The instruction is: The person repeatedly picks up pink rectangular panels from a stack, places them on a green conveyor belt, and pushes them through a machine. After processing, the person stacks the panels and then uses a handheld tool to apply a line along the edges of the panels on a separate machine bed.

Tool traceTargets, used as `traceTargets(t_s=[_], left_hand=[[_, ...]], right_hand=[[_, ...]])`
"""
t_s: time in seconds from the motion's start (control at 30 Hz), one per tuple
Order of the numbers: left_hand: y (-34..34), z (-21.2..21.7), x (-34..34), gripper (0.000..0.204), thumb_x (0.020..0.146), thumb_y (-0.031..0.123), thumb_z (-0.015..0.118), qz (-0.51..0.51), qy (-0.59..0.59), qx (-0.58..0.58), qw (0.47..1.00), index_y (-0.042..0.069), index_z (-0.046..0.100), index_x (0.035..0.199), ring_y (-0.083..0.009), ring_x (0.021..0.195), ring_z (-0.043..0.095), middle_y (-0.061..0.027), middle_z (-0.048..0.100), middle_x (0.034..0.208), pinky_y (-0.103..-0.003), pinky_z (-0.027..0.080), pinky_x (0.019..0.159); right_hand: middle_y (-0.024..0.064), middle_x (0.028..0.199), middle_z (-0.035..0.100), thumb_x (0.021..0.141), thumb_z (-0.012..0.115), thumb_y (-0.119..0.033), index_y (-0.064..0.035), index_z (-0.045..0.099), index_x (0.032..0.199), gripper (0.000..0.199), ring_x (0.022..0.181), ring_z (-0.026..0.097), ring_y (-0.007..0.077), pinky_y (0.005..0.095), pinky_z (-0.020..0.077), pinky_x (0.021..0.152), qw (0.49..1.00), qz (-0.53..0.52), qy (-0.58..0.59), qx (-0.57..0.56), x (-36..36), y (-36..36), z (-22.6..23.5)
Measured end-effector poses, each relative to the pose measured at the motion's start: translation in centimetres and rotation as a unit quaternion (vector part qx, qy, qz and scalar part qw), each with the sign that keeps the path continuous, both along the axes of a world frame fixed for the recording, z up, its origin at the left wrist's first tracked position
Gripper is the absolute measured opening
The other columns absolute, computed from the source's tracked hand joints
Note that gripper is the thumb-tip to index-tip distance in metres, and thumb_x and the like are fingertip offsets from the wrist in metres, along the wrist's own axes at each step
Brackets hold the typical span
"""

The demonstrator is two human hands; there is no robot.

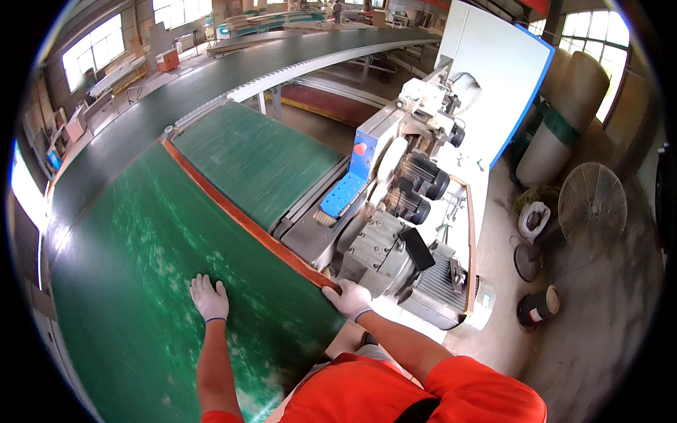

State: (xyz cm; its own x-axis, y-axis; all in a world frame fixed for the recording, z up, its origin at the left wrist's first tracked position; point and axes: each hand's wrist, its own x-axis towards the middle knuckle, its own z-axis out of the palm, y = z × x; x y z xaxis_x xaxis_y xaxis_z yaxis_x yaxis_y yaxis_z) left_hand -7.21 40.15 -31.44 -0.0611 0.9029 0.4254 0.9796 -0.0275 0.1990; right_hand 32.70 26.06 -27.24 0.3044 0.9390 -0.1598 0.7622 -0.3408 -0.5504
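A wide green conveyor belt (pixel 127 282) with pale scuffs stretches out in front of me. My left hand (pixel 209 299), in a white glove, lies flat on it with the fingers stretched out, holding nothing. Along the belt's right edge runs a long reddish-brown wooden strip (pixel 233 216), between this belt and a smaller green belt (pixel 257 158). At the strip's near end is my gloved right hand (pixel 349 298), fingers closed around it beside the machine. Its fingertips are partly hidden.
To the right stands a machine with grey motors (pixel 377 247), a blue brush guard (pixel 343 194) and a red button (pixel 360 149). A dark phone-like slab (pixel 417 249) rests on top. Beyond are a fan (pixel 592 204), a bucket (pixel 538 307) and a long dark conveyor (pixel 282 56).
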Motion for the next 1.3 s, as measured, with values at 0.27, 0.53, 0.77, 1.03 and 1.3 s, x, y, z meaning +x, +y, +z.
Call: traceTargets(t_s=[0.27, 0.53, 0.77, 1.03, 1.3], left_hand=[[2.3, 0.8, -0.3, 0.052, 0.101, 0.032, 0.061, 0.013, -0.01, -0.024, 1.0, -0.005, 0.062, 0.137, -0.0428, 0.146, 0.046, -0.0239, 0.056, 0.152, -0.055, 0.03, 0.126], [10.5, -0.6, -5.1, 0.05, 0.103, 0.032, 0.059, 0.055, 0.009, 0.009, 0.998, -0.004, 0.061, 0.138, -0.0429, 0.145, 0.046, -0.0229, 0.056, 0.151, -0.054, 0.031, 0.125], [16.7, 0.1, -6.4, 0.049, 0.103, 0.034, 0.059, 0.102, 0.008, -0.018, 0.995, -0.001, 0.062, 0.138, -0.042, 0.145, 0.048, -0.0216, 0.057, 0.151, -0.053, 0.034, 0.124], [16.6, -0.4, -4.4, 0.048, 0.1, 0.034, 0.062, 0.094, 0.018, -0.007, 0.995, 0.0, 0.064, 0.134, -0.0421, 0.141, 0.051, -0.022, 0.059, 0.148, -0.054, 0.035, 0.122], [2.5, -1.8, 4.0, 0.051, 0.094, 0.032, 0.068, 0.025, 0.0, 0.047, 0.999, -0.002, 0.062, 0.132, -0.0452, 0.143, 0.048, -0.0238, 0.058, 0.147, -0.058, 0.03, 0.124]], right_hand=[[0.0218, 0.098, 0.076, 0.096, 0.056, -0.071, -0.0074, 0.073, 0.102, 0.066, 0.098, 0.073, 0.0423, 0.0507, 0.0563, 0.086, 0.999, -0.001, -0.029, -0.034, 0.0, 0.3, 0.2], [0.0206, 0.101, 0.076, 0.096, 0.057, -0.069, -0.0086, 0.072, 0.104, 0.063, 0.099, 0.072, 0.0424, 0.0515, 0.0556, 0.086, 0.997, 0.01, -0.043, -0.063, -0.7, 1.7, 0.8], [0.0205, 0.103, 0.075, 0.098, 0.06, -0.063, -0.0096, 0.074, 0.115, 0.058, 0.099, 0.072, 0.0425, 0.0509, 0.0558, 0.087, 0.996, 0.011, -0.04, -0.075, -0.8, 1.9, 0.3], [0.0217, 0.103, 0.075, 0.098, 0.061, -0.059, -0.0076, 0.074, 0.114, 0.055, 0.1, 0.072, 0.0437, 0.0518, 0.0558, 0.087, 0.998, 0.028, -0.034, -0.054, -0.7, 1.5, 0.6], [0.0234, 0.1, 0.075, 0.099, 0.061, -0.058, -0.0068, 0.074, 0.109, 0.053, 0.099, 0.073, 0.0433, 0.0514, 0.0555, 0.088, 0.999, 0.031, -0.018, -0.009, 0.1, 1.2, -0.4]])
